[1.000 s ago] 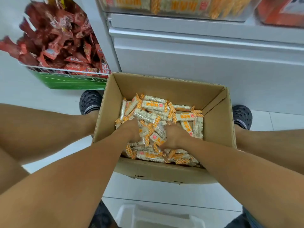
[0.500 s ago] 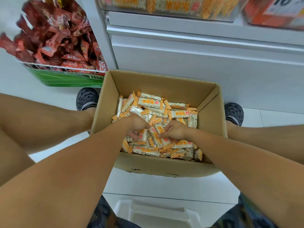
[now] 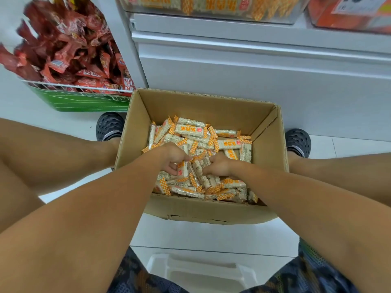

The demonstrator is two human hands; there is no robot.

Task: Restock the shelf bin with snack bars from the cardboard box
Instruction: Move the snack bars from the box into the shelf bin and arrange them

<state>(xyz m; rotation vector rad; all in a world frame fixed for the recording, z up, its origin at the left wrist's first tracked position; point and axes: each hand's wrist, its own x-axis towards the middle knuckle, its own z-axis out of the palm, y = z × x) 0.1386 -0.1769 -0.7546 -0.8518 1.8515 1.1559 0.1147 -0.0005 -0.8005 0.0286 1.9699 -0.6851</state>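
Compared with a second ago, both hands are raised from deep in the pile of snack bars [image 3: 191, 132]. The left hand [image 3: 172, 158] and right hand [image 3: 218, 166] are now drawn together with fingers curled around a cluster of bars between them, lifted slightly above the heap.

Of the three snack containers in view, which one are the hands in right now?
The cardboard box on the floor: both the left hand and right hand are down among its snack bars. The shelf bin and red-packet basket are untouched.
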